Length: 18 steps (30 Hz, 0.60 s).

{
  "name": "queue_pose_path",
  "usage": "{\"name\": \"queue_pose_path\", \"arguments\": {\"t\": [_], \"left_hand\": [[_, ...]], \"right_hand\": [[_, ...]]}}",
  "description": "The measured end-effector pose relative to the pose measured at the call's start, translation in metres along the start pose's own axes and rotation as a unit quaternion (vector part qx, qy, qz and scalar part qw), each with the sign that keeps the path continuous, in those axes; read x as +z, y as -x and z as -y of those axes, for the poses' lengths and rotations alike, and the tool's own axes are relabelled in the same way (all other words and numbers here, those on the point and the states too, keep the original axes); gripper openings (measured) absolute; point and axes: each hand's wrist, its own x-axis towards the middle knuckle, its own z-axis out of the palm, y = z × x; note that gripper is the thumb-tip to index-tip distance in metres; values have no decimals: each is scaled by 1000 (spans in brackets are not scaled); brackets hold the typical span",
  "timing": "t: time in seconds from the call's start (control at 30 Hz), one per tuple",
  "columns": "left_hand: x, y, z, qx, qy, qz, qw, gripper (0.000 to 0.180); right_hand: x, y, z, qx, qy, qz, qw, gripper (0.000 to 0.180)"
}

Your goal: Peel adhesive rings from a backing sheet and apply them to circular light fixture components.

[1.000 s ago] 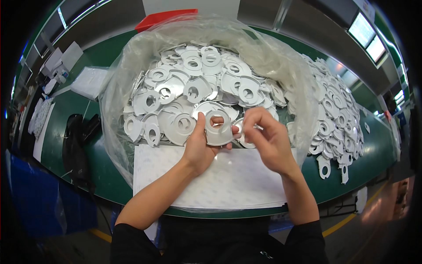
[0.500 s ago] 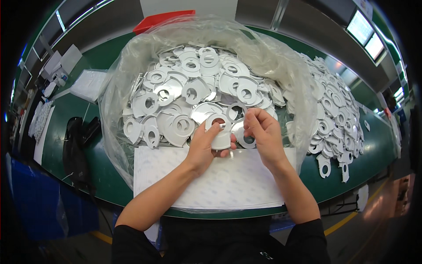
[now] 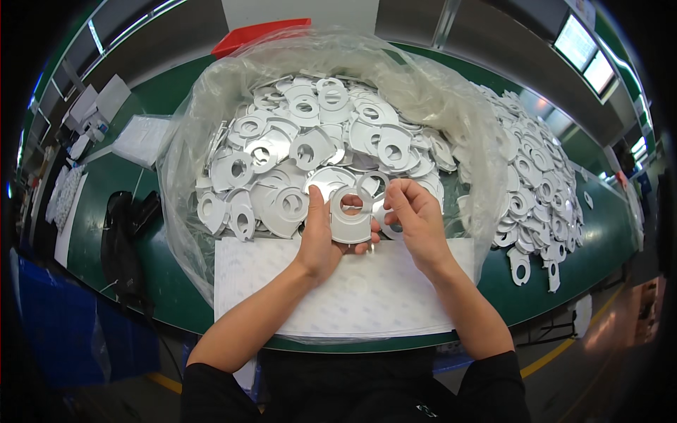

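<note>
Holding a white plate (image 3: 350, 234) in my left hand (image 3: 319, 238), thumb up along its left edge, fingers curled underneath with tips showing at the lower right. Plate is tilted toward me, big round hole near its top, a finger visible through the hole. It's up off the desk (image 3: 603, 243), over the back edge of a stack of white paper (image 3: 352, 299). My right hand (image 3: 418, 218) is just beside it, thumb and index closed, pinching the right side of a thin grey ring (image 3: 362, 185); other fingers bent in. Ring sits above the plate's upper right and overlaps it in view; can't tell if they touch.

Behind both hands: big heap of similar plates (image 3: 303, 107), lying every which way inside an open clear bag (image 3: 451, 92), its sides slumped around them. Second heap (image 3: 537, 169) to the right, outside the bag, straight on the green desk; one small white piece (image 3: 588, 200) lies apart at its right. Red bin (image 3: 261, 38) at the back, past the bag. Left side: a flat clear packet (image 3: 143, 135), and nearer me a black object (image 3: 121, 247), kind unclear. My black sleeves (image 3: 215, 391) show at the bottom.
</note>
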Motion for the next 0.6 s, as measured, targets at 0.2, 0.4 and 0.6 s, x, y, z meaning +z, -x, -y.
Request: {"name": "queue_pose_path", "arguments": {"t": [0.2, 0.4, 0.6], "left_hand": [[1, 0, 0, 4, 3, -9, 1000, 77], [0, -2, 3, -2, 2, 0, 1000, 55], [1, 0, 3, 19, -45, 11, 999, 36]], "right_hand": [[3, 0, -2, -1, 29, -11, 1000, 19], [3, 0, -5, -18, 24, -11, 999, 20], [1, 0, -2, -23, 17, -37, 999, 21]]}}
